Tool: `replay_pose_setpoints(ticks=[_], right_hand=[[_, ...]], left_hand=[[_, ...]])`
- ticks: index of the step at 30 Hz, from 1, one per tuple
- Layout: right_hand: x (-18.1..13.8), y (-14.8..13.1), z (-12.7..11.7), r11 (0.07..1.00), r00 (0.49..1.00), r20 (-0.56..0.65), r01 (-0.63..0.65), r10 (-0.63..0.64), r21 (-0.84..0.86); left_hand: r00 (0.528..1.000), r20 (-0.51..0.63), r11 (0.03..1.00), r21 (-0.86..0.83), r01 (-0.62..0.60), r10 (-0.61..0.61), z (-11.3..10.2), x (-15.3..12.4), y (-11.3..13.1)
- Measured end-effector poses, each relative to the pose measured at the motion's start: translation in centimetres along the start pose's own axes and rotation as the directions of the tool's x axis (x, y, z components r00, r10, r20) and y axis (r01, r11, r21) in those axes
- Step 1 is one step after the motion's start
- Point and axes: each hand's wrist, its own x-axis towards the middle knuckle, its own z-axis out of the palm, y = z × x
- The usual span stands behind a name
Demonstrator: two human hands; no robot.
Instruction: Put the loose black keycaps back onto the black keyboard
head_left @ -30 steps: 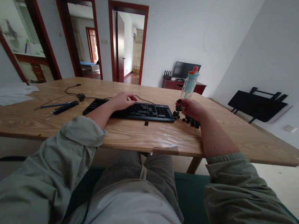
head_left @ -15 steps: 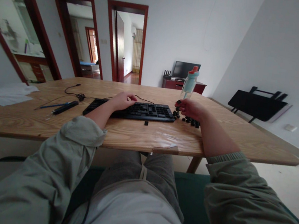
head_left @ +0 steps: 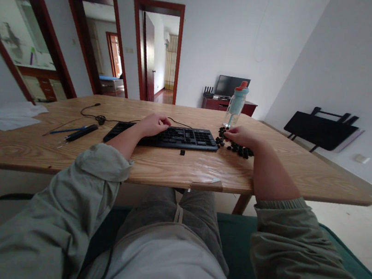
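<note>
Keycaps (head_left: pixel 237 148) loose beside keyboard (head_left: pixel 186 138): likely light, hard, slippery; pinch by sides. Right hand (head_left: pixel 240 135) curled over them, grip hidden. Left hand (head_left: pixel 153 125) flat on keyboard, empty.

right hand (head_left: pixel 242 135): has come down from a slightly lifted pose and now lies lower, close over the table (head_left: pixel 309 176).
fingertips (head_left: pixel 225 137): before, they held one dark keycap up clear of the heap, just beside the right end of the keyboard (head_left: pixel 186 137). Now they are down among the loose keycaps (head_left: pixel 243 151) and touch them. Whether one is pinched cannot be told.
loose keycaps: more of the heap shows on the near side of the wrist, and it reaches further right than before.
right forearm (head_left: pixel 268 175): has dropped nearer the tabletop.
right sleeve cuff (head_left: pixel 279 204): has slid a little lower and back toward the person.
green seat (head_left: pixel 353 260): more of it is uncovered beside the right sleeve.
</note>
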Motion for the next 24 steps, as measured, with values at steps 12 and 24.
replay_pose_setpoints(ticks=[12, 24], right_hand=[[-1.0, 0.1, -0.6, 0.982, 0.938, 0.333, 0.147, -0.102, -0.115], [-0.3, 2.0, -0.9, 0.989, 0.973, 0.225, 0.076, -0.046, -0.124]], left_hand=[[1.000, 0.017, 1.000, -0.015, -0.016, 0.016, 0.2, 0.1, -0.2], [0.999, 0.023, 0.999, -0.005, -0.044, 0.044, 0.1, 0.1, -0.2]])
